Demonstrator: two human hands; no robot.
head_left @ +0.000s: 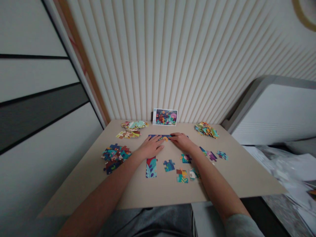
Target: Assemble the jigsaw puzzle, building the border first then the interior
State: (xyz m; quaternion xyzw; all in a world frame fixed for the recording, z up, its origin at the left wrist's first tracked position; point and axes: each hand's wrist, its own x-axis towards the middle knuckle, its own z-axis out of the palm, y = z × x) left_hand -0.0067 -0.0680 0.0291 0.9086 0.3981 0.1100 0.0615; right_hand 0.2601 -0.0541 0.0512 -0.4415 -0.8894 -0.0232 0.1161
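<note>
Head view: left hand (149,148), fingers spread flat over the left of a dark-blue puzzle strip (167,136); right hand (182,141), apart from it, fingertips at the strip's right, pinch or press indeterminable. Strip: on table (160,194), below picture card (166,117). Step, apparently: seating joined pieces; next move calls for light, level pressure.

Cream ribbed wall (160,59) behind; black-striped white panel (37,74) left; crumpled plastic (283,161) right.
</note>
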